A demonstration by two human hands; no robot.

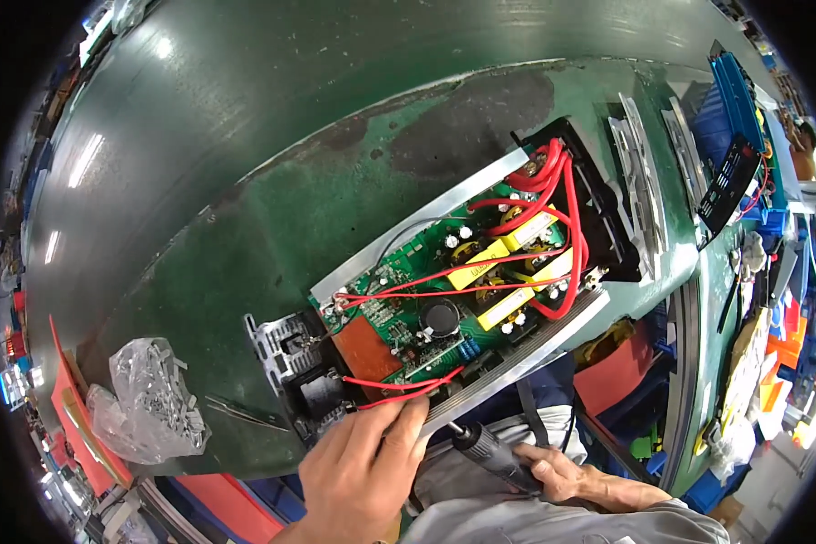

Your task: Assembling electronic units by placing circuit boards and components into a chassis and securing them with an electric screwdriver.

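An open power inverter (408, 299) lies slanted on the green bench. Its aluminium housing walls flank a green circuit board with yellow-taped transformers, thick red cables and thin red wires. My left hand (363, 462) grips the housing at its near left corner, fingertips over the edge by the red wires. A black electric screwdriver (494, 458) is in my right hand (553, 473), fingers wrapped round its rear part. The screwdriver's tip points up and left at the near side wall; whether it sits in a screw cannot be seen. Black end panels stand at both ends.
Left of the inverter lie tweezers (245, 412) and a clear plastic bag (159, 403) of small metal parts. Metal strips (639, 181) lie beyond the right end, with a blue housing and a black vented panel (730, 190) farther right. Red bins (616, 372) show below the bench edge.
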